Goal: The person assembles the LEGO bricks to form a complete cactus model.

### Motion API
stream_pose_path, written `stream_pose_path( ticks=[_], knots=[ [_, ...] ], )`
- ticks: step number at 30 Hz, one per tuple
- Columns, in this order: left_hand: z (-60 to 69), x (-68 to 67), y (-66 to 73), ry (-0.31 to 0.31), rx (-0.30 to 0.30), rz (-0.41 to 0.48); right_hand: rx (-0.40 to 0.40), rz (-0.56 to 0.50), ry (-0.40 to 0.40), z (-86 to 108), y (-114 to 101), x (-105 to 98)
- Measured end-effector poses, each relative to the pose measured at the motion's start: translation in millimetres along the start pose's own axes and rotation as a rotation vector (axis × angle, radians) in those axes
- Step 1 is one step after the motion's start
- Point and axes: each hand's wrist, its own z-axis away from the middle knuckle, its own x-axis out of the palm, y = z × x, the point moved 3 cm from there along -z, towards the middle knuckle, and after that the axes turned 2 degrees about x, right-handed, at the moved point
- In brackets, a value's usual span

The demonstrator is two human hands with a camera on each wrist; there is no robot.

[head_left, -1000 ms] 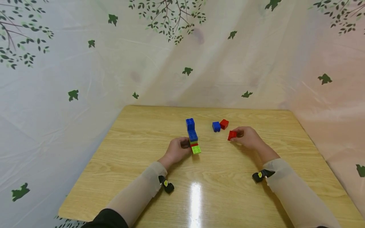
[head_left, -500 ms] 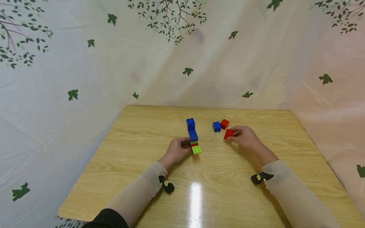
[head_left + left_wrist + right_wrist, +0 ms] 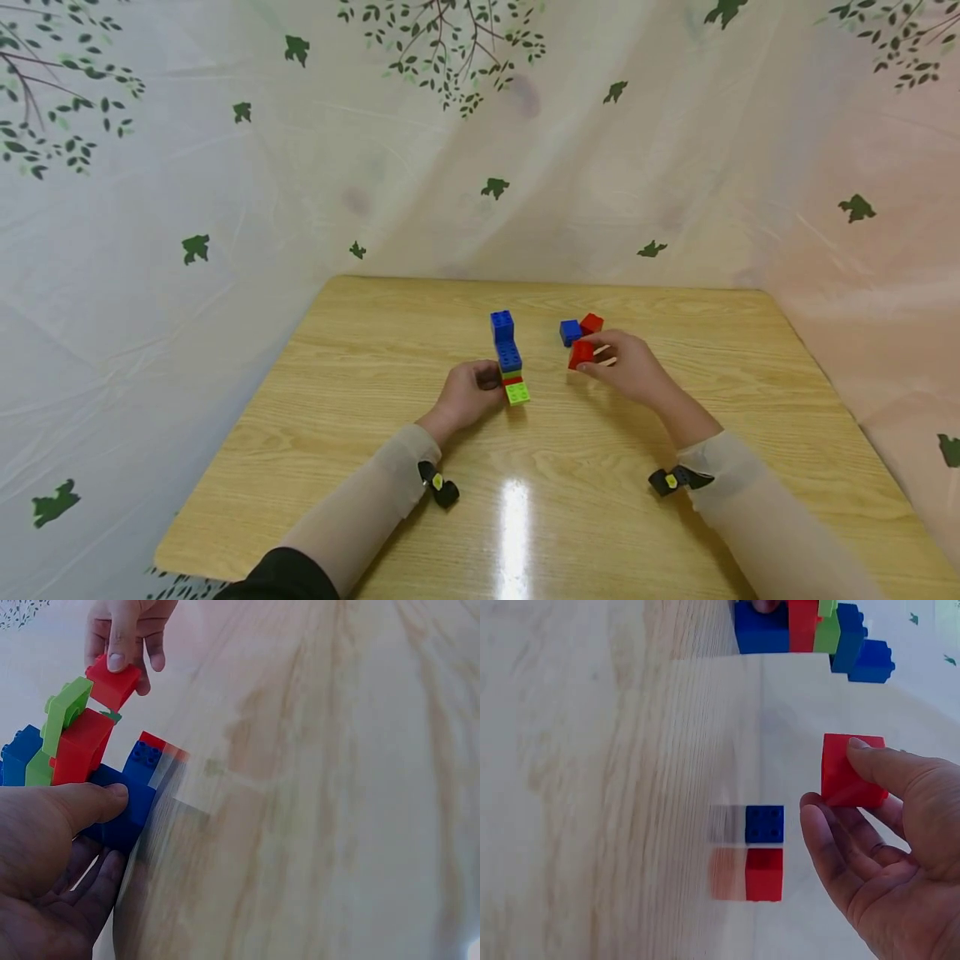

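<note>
A stepped stack of toy building bricks (image 3: 509, 357) stands on the table, with blue on top and lime green and red lower down. My left hand (image 3: 469, 393) grips it from the left; in the left wrist view the thumb presses the lowest blue brick (image 3: 120, 817). To the right, my right hand (image 3: 633, 367) pinches a loose red brick (image 3: 851, 771) between thumb and fingers, held above the table. Just behind it sit a blue brick (image 3: 570, 332) and another red brick (image 3: 592, 323), side by side.
The wooden table (image 3: 360, 333) reaches back to a pale cloth wall (image 3: 420, 183) printed with leaves and branches. A black wrist camera (image 3: 438, 486) sits on the left sleeve, another camera (image 3: 667, 481) on the right one.
My right hand has moved left with the red brick, nearer the stack and in front of the loose blue brick. The left hand and the stack have stayed in place.
</note>
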Motion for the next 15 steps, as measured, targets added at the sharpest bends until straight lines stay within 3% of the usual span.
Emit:
stream_pose_path(
  ticks=[15],
  knots=[
    [0.7,-0.1,0.9,0.005,0.000,0.011,-0.007,-0.063,-0.004,6.2,-19,15]
  ],
)
